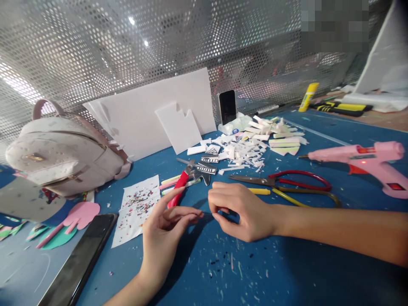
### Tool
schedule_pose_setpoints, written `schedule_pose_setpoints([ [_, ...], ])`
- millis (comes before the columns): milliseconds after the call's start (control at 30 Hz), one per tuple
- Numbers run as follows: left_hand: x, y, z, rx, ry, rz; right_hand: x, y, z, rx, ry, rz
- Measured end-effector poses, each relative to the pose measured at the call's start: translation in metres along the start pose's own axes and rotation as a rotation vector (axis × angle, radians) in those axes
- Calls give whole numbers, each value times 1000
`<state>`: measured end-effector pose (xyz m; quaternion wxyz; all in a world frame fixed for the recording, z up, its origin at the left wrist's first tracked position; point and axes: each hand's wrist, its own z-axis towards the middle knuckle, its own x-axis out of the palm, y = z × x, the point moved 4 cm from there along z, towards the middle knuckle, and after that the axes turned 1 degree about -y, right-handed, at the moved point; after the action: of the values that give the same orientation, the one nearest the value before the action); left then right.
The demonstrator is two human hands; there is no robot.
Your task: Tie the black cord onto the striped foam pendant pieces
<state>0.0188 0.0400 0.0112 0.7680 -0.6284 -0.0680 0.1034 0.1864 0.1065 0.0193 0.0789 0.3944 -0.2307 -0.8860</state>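
In the head view, cannot tell whether gripping anything in left hand point(163, 231), with fingertips nearly meeting, or right hand point(245, 212), loosely curled, so best steady both over blue table point(270, 272), clear of speckled paper point(123, 235) at left and red-handled tool point(182, 183) just beyond left hand.

At the near right, the smooth blue tabletop point(306, 278) leaves free passage. Farther off, a red-handled metal tool point(181, 185), red-and-olive-handled metal scissors point(271, 182) and a heap of white scraps point(244, 149) block the way; rightward, a pink plastic glue gun point(369, 159).
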Motion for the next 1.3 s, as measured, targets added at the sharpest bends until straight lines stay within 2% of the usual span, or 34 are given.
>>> schedule_pose_setpoints([
  [700,-1,0,-1,47,11,44,1,0,-1,-10,-1,-1],
  [933,-2,3,2,91,49,64,1,0,0,-15,-2,-8],
  [1300,-2,1,0,89,14,84,1,0,0,-20,7,-20],
])
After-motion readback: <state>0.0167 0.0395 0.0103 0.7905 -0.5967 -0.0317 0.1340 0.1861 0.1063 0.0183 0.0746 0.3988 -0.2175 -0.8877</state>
